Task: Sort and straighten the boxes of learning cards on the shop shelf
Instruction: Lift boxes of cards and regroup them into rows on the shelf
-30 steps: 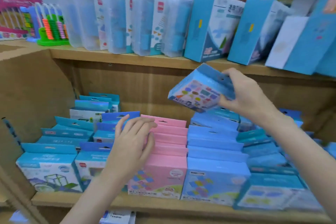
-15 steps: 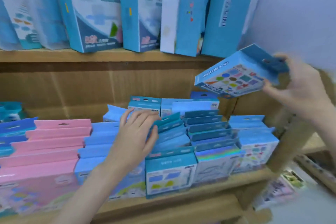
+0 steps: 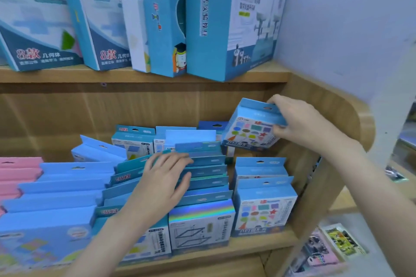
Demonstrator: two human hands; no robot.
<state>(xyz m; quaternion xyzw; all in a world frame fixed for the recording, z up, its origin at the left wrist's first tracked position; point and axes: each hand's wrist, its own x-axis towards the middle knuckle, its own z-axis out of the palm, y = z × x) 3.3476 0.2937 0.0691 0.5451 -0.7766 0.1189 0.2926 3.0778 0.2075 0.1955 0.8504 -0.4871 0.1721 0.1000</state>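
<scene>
My right hand (image 3: 299,121) grips a blue box of shape cards (image 3: 252,127) by its top flap and holds it tilted in the air above the rightmost row. That row (image 3: 263,200) holds matching blue boxes with coloured shapes on the front. My left hand (image 3: 163,184) rests with straight fingers on the top flaps of a teal row of boxes (image 3: 202,173). Further left stand a light blue row (image 3: 58,189) and a pink row (image 3: 15,171).
The wooden shelf board (image 3: 247,245) ends at a curved wooden side panel (image 3: 337,119) on the right. Tall blue boxes (image 3: 216,24) stand on the upper shelf. Packets (image 3: 328,245) lie lower right beyond the panel.
The view has swung right along the shelf. My right hand has lowered the shape-card box toward the rightmost row. My left hand has shifted from the pink row onto the teal row.
</scene>
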